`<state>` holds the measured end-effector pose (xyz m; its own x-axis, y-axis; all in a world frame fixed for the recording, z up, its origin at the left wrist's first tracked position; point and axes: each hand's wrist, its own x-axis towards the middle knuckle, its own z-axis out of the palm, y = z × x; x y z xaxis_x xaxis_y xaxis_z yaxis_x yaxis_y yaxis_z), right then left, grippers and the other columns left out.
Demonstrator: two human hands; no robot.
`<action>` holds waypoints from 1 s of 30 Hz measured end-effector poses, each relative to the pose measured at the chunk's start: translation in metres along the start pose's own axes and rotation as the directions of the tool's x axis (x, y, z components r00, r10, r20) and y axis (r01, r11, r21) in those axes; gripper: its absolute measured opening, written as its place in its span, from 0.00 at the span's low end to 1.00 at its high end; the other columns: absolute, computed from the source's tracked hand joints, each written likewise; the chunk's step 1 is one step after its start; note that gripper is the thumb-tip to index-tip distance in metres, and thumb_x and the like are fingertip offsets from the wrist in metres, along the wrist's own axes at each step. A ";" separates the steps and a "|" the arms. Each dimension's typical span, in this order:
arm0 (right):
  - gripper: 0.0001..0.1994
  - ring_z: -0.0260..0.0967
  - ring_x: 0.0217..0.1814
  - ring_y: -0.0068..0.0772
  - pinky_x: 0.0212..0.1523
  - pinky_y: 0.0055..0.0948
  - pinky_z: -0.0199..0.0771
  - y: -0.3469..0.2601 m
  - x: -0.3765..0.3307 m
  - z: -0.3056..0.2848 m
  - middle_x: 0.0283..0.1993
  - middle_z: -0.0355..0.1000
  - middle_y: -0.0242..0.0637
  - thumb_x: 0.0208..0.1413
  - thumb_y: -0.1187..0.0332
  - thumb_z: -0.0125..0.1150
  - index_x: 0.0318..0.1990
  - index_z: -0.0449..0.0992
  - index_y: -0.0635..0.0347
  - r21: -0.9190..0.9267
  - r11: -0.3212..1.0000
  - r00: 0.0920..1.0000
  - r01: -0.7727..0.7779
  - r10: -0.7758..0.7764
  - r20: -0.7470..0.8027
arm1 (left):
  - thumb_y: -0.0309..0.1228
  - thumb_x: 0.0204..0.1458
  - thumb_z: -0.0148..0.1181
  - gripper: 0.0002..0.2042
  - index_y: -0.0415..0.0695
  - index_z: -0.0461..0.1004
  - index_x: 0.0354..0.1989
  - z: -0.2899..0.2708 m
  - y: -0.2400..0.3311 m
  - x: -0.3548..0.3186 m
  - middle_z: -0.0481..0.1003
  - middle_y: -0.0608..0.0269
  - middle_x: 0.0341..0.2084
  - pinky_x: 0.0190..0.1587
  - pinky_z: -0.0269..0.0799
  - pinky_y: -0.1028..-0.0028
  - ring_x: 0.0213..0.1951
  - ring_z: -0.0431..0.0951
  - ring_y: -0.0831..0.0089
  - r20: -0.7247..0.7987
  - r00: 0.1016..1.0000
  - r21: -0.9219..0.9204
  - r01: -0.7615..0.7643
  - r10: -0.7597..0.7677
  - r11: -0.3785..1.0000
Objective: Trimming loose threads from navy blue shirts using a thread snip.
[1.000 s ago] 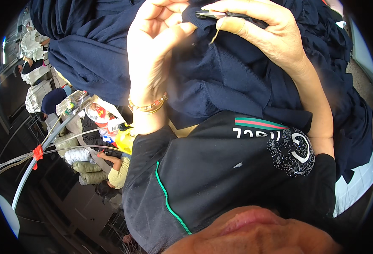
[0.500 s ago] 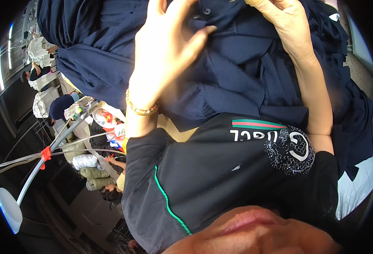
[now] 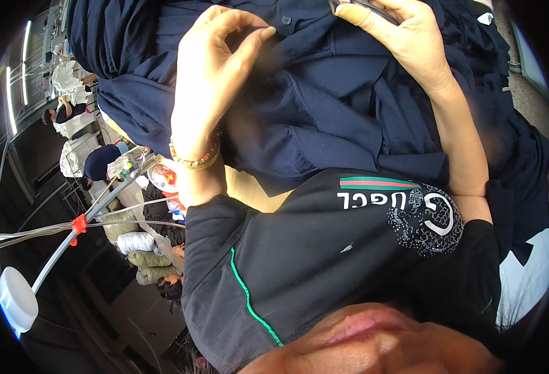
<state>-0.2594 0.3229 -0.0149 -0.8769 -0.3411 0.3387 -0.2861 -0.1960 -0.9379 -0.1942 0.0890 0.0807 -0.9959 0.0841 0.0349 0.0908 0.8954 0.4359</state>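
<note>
A heap of navy blue garments point(image 3: 343, 112) is spread in front of me, with a dark button point(image 3: 286, 20) on a folded edge near the top. Left of that button, my left hand point(image 3: 209, 81) is closed in a pinch, thumb against fingers; whatever is between the fingertips is too small to make out. A beaded bracelet and a gold bangle circle its wrist. My right hand point(image 3: 405, 43) is wrapped around dark metal thread snips point(image 3: 379, 9), their tip pointing left over the cloth. The top of the picture cuts off part of this hand.
At left, a pale bent pole point(image 3: 53, 262) with cords and a red tie point(image 3: 79, 225) stands close to my left arm. Beyond it are several bundled cloth rolls point(image 3: 136, 243) and co-workers, one in a blue cap point(image 3: 104, 162). White material point(image 3: 526, 268) lies at lower right.
My left hand has drawn back left and slightly down, its spread fingers now closed in a pinch. My right hand has shifted slightly down and left, bringing the snips further into view.
</note>
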 end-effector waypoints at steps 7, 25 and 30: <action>0.19 0.70 0.31 0.22 0.33 0.23 0.73 -0.007 0.003 -0.002 0.36 0.77 0.36 0.49 0.76 0.76 0.50 0.82 0.67 -0.346 0.877 0.937 0.333 -0.350 0.014 | 0.26 0.66 0.56 0.06 0.40 0.74 0.47 0.017 -0.016 0.003 0.80 0.44 0.52 0.61 0.68 0.74 0.51 0.80 0.71 -0.074 0.997 -0.718 -0.066 0.018 0.693; 0.20 0.74 0.30 0.34 0.31 0.29 0.75 -0.018 0.005 0.001 0.32 0.76 0.38 0.43 0.71 0.79 0.47 0.84 0.64 -0.598 0.583 0.801 0.550 -0.571 0.181 | 0.24 0.67 0.56 0.01 0.41 0.71 0.43 0.034 -0.023 0.017 0.82 0.53 0.39 0.53 0.68 0.77 0.44 0.80 0.73 -0.373 0.916 -0.756 -0.209 -0.146 0.621; 0.21 0.74 0.30 0.31 0.32 0.27 0.75 -0.003 0.008 0.002 0.36 0.77 0.41 0.44 0.74 0.79 0.48 0.83 0.68 -0.460 0.683 0.785 0.567 -0.617 0.052 | 0.25 0.65 0.61 0.05 0.45 0.71 0.36 0.023 -0.022 0.021 0.66 0.79 0.27 0.35 0.55 0.86 0.29 0.60 0.90 -0.561 0.800 -0.553 -0.170 -0.214 0.816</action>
<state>-0.2647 0.3189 -0.0090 -0.4922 -0.1949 0.8484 -0.8704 0.0955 -0.4830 -0.2173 0.0815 0.0512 -0.8187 -0.3696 0.4395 0.2403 0.4746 0.8468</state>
